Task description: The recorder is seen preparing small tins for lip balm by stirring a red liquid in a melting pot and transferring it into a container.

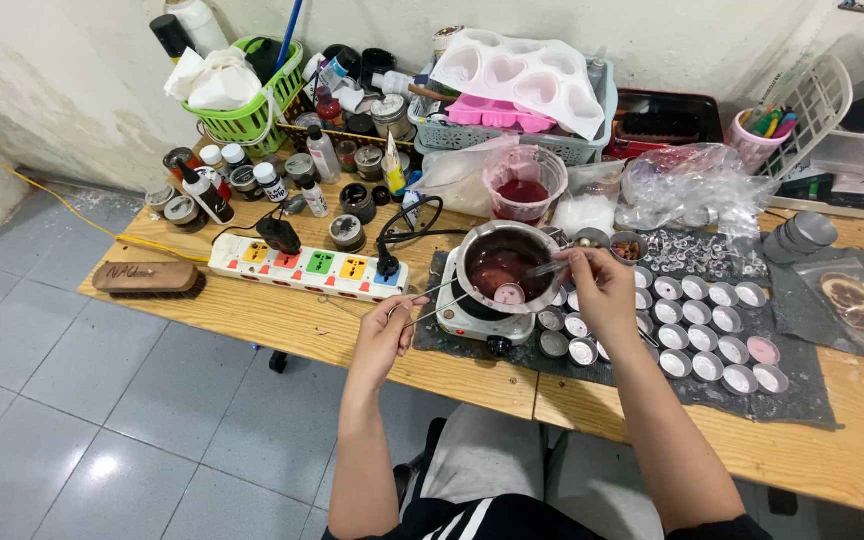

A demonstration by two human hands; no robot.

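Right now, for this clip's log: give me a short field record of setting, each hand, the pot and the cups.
setting: wooden table, cluttered with jars and baskets at the back
left hand: pinches thin metal tongs reaching toward the pot
right hand: holds a metal tool over the pot
pot: metal, dark red liquid, on a small hotplate
cups: rows of small metal cups on a grey mat; one holds pink fill
power strip: left of hotplate
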